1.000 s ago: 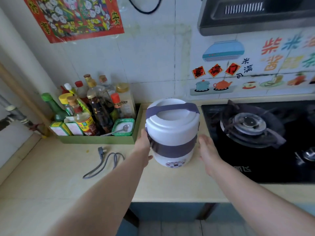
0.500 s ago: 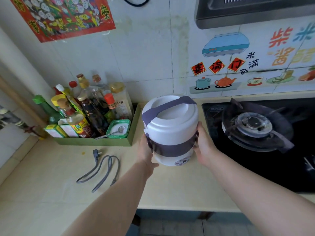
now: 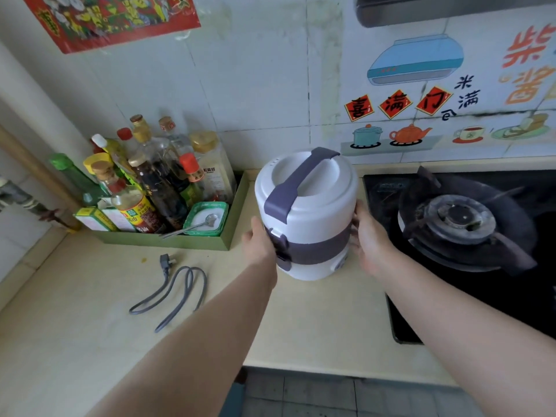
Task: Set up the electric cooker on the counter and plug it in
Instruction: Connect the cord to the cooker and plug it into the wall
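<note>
Counter point(image 3: 316, 320): cooker point(image 3: 307, 215) upright, handle point(image 3: 296, 183) running near-left to far-right.

Green tray point(image 3: 168, 240) at 9 o'clock, packed with sauce bottles point(image 3: 156, 188) plus a salt tub with spoon point(image 3: 207, 219). Gas burner point(image 3: 460, 221) at 3 o'clock. Red poster point(image 3: 114, 19) at 11, kitchen stickers point(image 3: 415, 85) at 1.

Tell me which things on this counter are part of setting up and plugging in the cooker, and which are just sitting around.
Part of the job:
- electric cooker, held by left hand and right hand
- grey power cord, loose on the counter

Just lying about:
- green tray of sauce bottles
- tub with spoon
- gas hob
</note>
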Action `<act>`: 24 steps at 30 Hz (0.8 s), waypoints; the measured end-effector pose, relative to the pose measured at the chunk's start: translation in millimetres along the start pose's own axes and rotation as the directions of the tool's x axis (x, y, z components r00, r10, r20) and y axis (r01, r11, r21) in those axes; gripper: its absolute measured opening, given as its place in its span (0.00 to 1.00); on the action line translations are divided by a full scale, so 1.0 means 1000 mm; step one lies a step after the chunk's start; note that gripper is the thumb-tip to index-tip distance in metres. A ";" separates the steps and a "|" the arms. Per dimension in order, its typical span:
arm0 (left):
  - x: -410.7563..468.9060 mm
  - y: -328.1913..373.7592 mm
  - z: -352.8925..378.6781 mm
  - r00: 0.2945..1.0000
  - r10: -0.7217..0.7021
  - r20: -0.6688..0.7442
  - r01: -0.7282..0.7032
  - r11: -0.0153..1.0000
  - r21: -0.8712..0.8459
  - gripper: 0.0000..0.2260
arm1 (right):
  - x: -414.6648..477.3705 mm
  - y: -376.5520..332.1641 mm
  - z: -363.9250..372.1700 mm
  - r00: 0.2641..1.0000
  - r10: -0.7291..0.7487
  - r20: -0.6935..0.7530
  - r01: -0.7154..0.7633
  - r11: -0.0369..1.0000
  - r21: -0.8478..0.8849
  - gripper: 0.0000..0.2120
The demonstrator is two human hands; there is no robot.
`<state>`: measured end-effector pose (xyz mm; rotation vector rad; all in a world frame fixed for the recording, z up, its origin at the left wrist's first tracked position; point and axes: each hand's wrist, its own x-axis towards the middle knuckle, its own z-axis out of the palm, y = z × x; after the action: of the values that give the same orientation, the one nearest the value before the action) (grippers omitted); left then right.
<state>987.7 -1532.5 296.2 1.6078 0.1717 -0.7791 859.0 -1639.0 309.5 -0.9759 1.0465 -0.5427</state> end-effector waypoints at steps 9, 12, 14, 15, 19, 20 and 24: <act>0.002 0.013 0.012 0.986 -0.072 0.150 0.087 0.992 -0.095 0.21 | -0.007 0.020 -0.003 0.999 0.017 0.046 -0.016 0.999 -0.030 0.24; 0.000 0.002 0.018 0.984 -0.070 0.163 0.096 0.983 -0.155 0.24 | 0.001 0.006 -0.008 0.998 0.037 0.056 -0.034 0.998 -0.059 0.25; -0.004 -0.007 0.021 0.989 -0.066 0.131 0.085 0.987 -0.138 0.31 | 0.004 0.000 -0.008 0.997 0.068 0.048 -0.066 0.997 -0.032 0.27; -0.006 -0.011 0.022 0.993 -0.051 0.108 0.065 0.989 -0.135 0.31 | 0.007 0.000 -0.008 0.996 0.084 0.042 -0.083 0.996 -0.018 0.28; -0.018 -0.013 0.025 0.997 -0.033 0.067 0.041 0.992 -0.115 0.26 | 0.014 -0.001 -0.004 0.992 0.104 0.074 -0.110 0.991 0.071 0.26; -0.019 -0.012 0.025 0.998 -0.025 0.065 0.032 0.995 -0.096 0.26 | 0.014 -0.001 -0.005 0.991 0.106 0.076 -0.112 0.991 0.079 0.24; -0.022 -0.013 0.016 0.999 -0.020 0.047 0.020 1.000 0.001 0.27 | 0.013 0.007 -0.009 0.997 0.080 0.020 -0.082 0.991 0.103 0.17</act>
<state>957.5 -1537.7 298.3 1.5885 0.1539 -0.8322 855.8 -1649.5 295.6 -0.8414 1.0286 -0.5166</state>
